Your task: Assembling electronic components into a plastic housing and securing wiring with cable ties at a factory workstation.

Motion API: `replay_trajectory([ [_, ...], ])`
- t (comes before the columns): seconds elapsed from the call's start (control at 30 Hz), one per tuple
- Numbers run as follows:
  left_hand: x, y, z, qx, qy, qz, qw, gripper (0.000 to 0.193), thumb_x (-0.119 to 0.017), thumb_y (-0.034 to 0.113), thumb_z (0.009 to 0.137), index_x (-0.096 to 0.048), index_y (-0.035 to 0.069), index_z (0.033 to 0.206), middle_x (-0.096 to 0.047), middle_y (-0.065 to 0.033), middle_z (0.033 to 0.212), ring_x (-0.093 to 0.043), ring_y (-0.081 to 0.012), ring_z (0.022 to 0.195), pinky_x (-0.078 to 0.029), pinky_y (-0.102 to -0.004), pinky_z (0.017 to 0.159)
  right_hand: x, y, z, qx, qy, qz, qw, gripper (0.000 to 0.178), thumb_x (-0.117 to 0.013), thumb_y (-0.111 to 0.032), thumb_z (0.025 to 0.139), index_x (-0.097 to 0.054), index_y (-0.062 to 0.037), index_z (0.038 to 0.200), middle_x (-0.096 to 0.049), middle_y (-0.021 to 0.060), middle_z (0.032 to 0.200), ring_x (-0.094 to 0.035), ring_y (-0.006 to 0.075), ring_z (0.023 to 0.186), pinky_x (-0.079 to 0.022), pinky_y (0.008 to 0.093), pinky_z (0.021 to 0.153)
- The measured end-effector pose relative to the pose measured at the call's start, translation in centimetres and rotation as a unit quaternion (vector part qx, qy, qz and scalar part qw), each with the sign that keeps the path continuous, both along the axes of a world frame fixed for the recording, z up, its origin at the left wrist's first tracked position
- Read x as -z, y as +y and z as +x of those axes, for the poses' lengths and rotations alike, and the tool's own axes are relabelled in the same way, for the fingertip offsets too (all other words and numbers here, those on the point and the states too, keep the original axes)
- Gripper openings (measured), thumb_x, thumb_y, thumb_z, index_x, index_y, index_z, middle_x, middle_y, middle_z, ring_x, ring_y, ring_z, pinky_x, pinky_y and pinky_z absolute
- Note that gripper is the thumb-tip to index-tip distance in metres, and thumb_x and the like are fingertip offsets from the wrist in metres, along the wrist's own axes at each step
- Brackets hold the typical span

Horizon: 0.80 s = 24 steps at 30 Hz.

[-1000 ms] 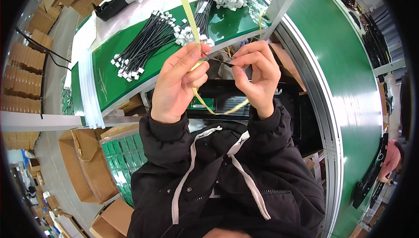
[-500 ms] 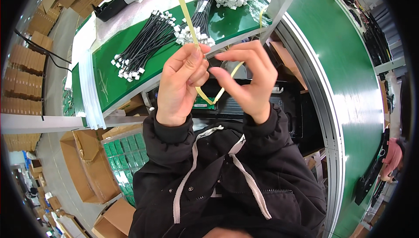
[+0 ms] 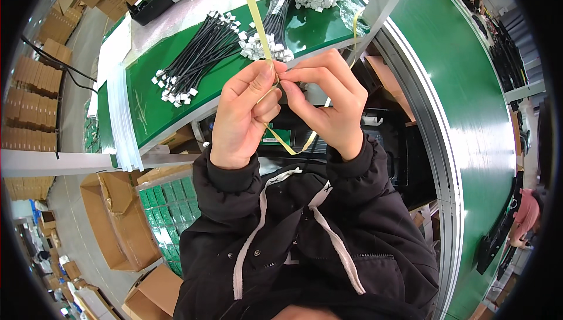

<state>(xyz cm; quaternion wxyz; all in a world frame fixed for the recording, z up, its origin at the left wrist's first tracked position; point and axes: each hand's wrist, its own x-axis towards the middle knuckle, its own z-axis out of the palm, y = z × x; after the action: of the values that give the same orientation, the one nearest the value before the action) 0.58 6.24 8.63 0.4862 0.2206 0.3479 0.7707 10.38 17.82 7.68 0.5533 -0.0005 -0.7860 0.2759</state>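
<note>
Yellow strip [image 3: 253,12] running between left-hand fingers [image 3: 262,79]

The left hand [image 3: 241,112] is pinching the strip between thumb and forefinger; above them it is rising in front of black cables [image 3: 202,53] on the green table [image 3: 141,68], and below it is looping toward the right hand [image 3: 340,106]. The right fingertips are nearly meeting just beside the left ones; I cannot tell whether they are gripping anything. The strip is looking flat, narrow and pale

The green desk [image 3: 142,79] is carrying loose black cables [image 3: 202,53], a cable bundle [image 3: 277,15] and pale strips [image 3: 122,114] overhanging its edge.
</note>
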Motion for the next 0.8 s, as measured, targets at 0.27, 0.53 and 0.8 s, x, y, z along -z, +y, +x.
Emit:
replay_trajectory([
  [0.27,0.4,1.4,0.4,-0.101,0.168,0.024,0.98,0.013,-0.06,0.007,0.088,-0.061,-0.001,0.098,-0.052,0.0002,0.083,-0.049,-0.0068,0.067,-0.04,-0.0197,0.063,0.2,-0.2,0.1,0.009,-0.001,-0.062,0.998,0.012,-0.066,0.007,0.067,-0.062,0.0004,0.076,-0.06,0.0055,0.077,-0.057,0.0126,0.069,-0.044,0.0228,0.06],
  [0.53,2.3,3.0,0.9,-0.322,0.421,0.06,0.846,0.006,-0.068,-0.002,0.077,-0.064,0.0,0.081,-0.056,-0.0063,0.091,-0.054,-0.0152,0.088,-0.043,-0.0276,0.081,1.7,-0.1,-0.8,-0.208,-0.058,-0.427,0.878,0.003,-0.058,0.0,0.079,-0.059,0.0031,0.079,-0.059,0.0036,0.08,-0.053,0.0089,0.074,-0.04,0.0217,0.068],
  [0.8,3.0,3.2,0.6,-0.322,0.376,0.091,0.864,0.006,-0.067,-0.001,0.077,-0.064,0.001,0.081,-0.056,-0.0073,0.09,-0.055,-0.0165,0.084,-0.045,-0.0277,0.076,4.3,2.0,-2.7,-0.307,-0.047,-0.609,0.73,0.014,-0.052,-0.009,0.088,-0.056,0.003,0.082,-0.054,0.0031,0.081,-0.049,0.011,0.076,-0.039,0.024,0.072],
])
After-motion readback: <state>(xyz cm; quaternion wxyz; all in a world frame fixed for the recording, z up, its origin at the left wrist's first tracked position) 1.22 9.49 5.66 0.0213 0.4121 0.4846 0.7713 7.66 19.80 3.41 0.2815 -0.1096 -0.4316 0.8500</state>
